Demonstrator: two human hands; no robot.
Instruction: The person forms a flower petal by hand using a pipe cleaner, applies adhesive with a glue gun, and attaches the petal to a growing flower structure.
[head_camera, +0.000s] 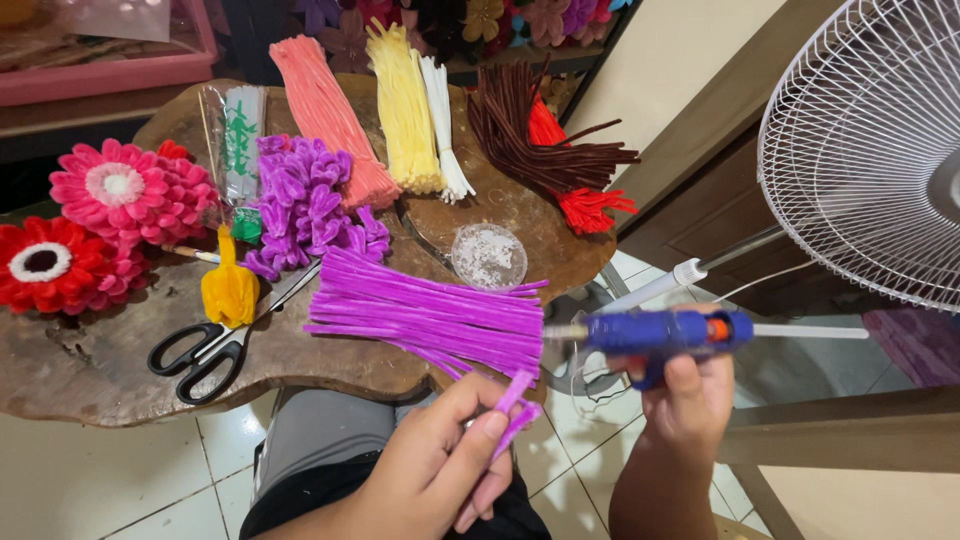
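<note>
now keep your left hand (440, 465) pinched on the folded purple pipe cleaner (515, 408) below the table edge, and bring the blue glue gun (655, 333), gripped in your right hand (685, 400), steadily to the fold

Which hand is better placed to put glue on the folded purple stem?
Right. The right hand holds the blue glue gun, nozzle pointing left toward the bent purple stem pinched in the left hand.
</note>
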